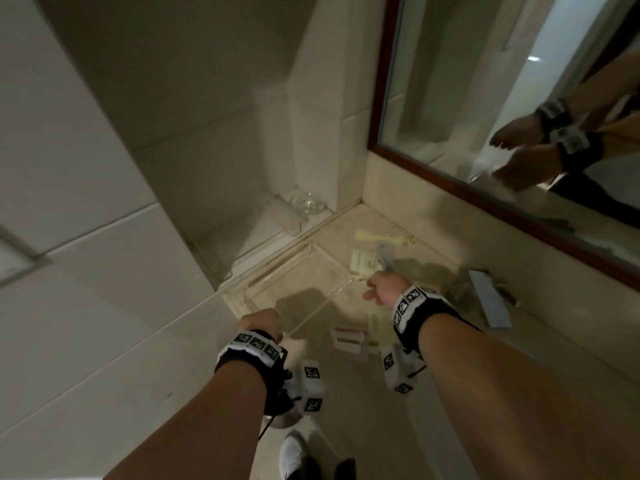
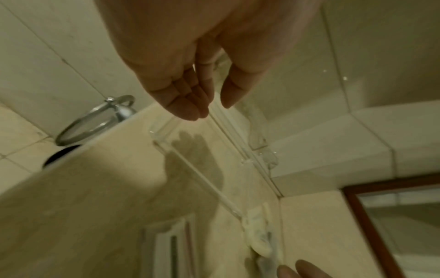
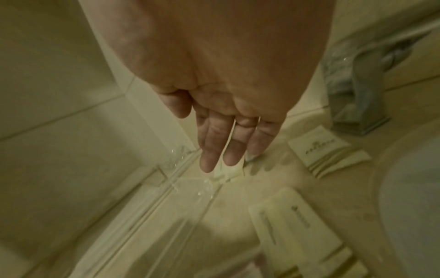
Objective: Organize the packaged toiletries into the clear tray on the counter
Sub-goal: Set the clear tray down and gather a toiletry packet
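Note:
The clear tray [image 1: 294,282] sits in the counter's back-left corner, and I see no packet inside it. My left hand [image 1: 259,322] hovers at its near-left rim [image 2: 190,169] with relaxed fingers [image 2: 190,105], holding nothing. My right hand [image 1: 381,289] reaches past the tray's right corner, its straight fingers [image 3: 214,146] over a cream packet [image 3: 226,173]. Beside it lie a long cream packet [image 1: 377,237], a square cream one [image 1: 360,261] and a grey sachet [image 1: 386,258]. Nearer me lie a pink-striped box [image 1: 348,341] and another cream packet [image 1: 375,323].
A wood-framed mirror [image 1: 485,188] runs along the back right. A grey box [image 1: 490,299] lies below it. A glass dish [image 1: 306,202] stands on the ledge behind the tray. The tiled wall is at left, with a chrome towel ring [image 2: 95,120]. The sink basin [image 3: 416,206] is at right.

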